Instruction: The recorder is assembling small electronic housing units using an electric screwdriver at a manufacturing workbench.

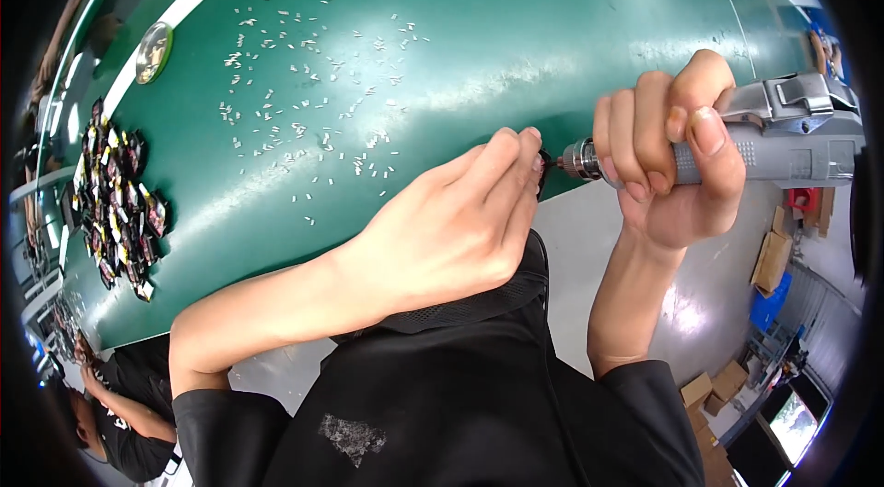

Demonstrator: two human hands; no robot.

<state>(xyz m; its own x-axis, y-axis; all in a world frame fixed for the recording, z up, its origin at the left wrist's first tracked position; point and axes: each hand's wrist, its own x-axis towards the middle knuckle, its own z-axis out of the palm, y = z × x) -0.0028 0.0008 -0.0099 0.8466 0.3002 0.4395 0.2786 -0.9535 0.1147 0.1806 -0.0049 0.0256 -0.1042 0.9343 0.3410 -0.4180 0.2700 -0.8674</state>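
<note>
The left forearm (285,307) comes in from the lower left and slants up to the right, the back of the left hand (456,225) facing the camera. Its fingers are bunched together, the tips pinching a small dark piece (545,178), mostly hidden, at the tip of a grey power tool (783,154). The right forearm (635,303) rises nearly upright, and the right hand (677,146) is closed around the tool's body, fingers curled over it and thumb bent against it. The tool lies nearly level, its metal chuck (580,159) pointing at the left fingertips. Both hands are at the near edge of the green table (534,17), where small pale pieces (313,73) lie scattered
</note>
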